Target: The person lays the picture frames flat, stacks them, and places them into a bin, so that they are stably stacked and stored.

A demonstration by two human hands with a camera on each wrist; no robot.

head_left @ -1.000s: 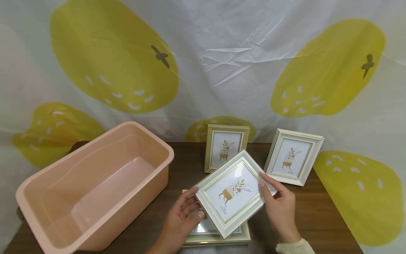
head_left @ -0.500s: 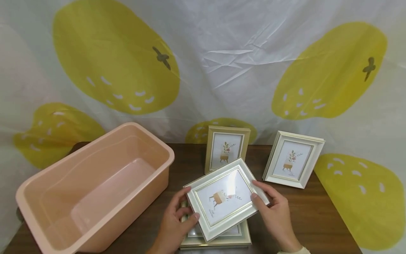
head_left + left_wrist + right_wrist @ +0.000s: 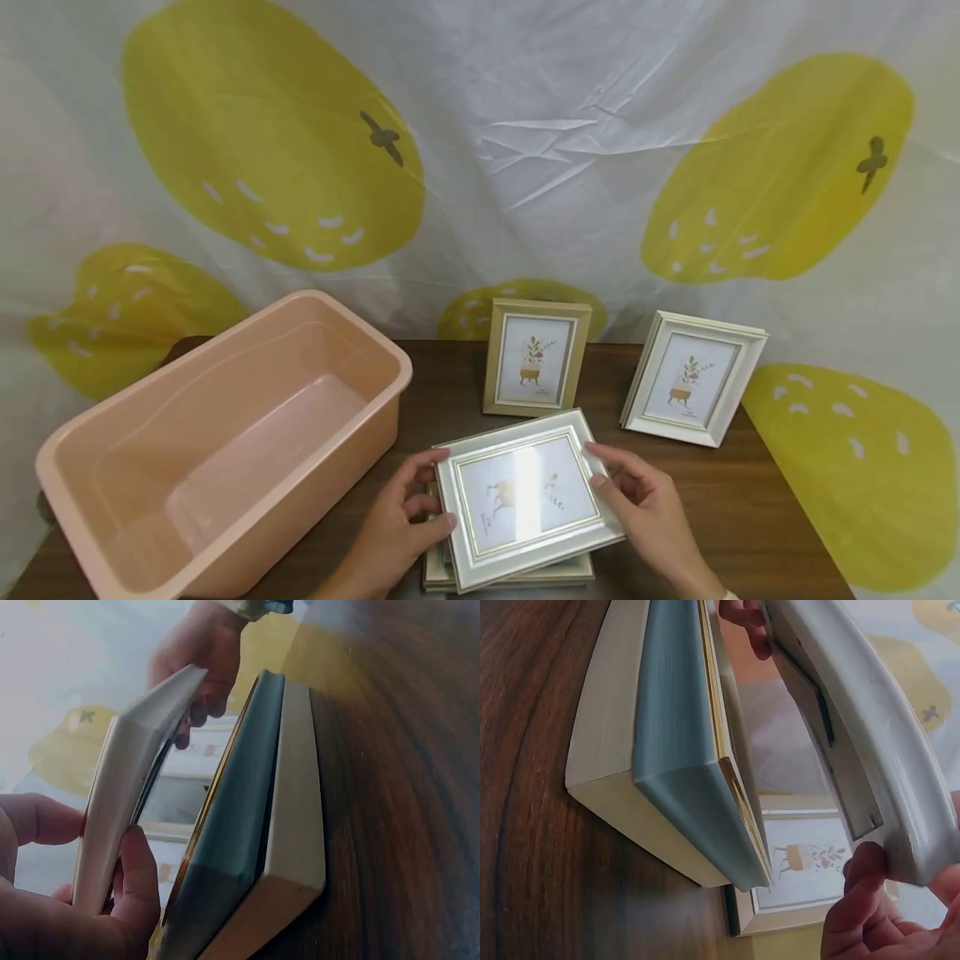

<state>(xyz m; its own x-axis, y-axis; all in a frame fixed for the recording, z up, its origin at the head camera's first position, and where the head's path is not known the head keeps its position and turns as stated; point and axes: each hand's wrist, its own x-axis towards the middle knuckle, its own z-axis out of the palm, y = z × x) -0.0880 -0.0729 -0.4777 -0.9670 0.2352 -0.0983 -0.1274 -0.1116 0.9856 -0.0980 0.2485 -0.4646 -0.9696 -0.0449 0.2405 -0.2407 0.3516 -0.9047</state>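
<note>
Both hands hold a white picture frame with gold inner trim and a plant picture, partly washed out by glare. My left hand pinches its left edge, thumb in front. At the opposite edge my right hand grips it between thumb and fingers. Just below lies a stack of two picture frames; in the left wrist view the upper frame has a blue-grey side and the lower frame a cream one. A gap shows between the held frame and this stack in both wrist views.
A pink plastic tub stands at the left of the dark wooden table. Behind the hands a tan picture frame stands upright, with a white picture frame to its right. A lemon-patterned curtain hangs at the back.
The held picture frame has come down toward the stack and turned clockwise, tilting flatter, so glare covers its picture. Both hands have moved down with it. The tan frame behind now shows fully.
</note>
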